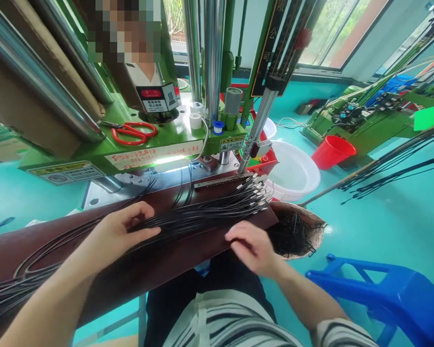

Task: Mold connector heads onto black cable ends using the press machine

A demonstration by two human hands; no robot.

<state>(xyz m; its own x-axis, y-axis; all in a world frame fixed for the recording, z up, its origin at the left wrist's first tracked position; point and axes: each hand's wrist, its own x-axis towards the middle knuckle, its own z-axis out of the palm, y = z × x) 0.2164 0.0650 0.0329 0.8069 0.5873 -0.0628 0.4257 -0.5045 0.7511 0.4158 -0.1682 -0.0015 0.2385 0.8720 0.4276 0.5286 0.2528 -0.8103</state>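
A thick bundle of black cables (198,209) runs across the brown work board, its metal-tipped ends (256,193) fanned out at the right. My left hand (128,226) straddles the bundle near its middle, thumb on the near side and curled fingers on the far side, loosely around the cables. At the board's near edge, my right hand (251,246) hovers with its fingers half curled and a gap to the thumb; nothing shows in it. It is apart from the cables. Longer cable loops (32,262) trail off to the left, partly behind my left forearm.
A green press (159,144) stands behind the board (202,248), with red-handled scissors (135,133) on its ledge. To the right are a white tub (296,168), a sack of black pieces (292,231), a red bucket (333,152) and a blue stool (390,289). Another person stands beyond the press.
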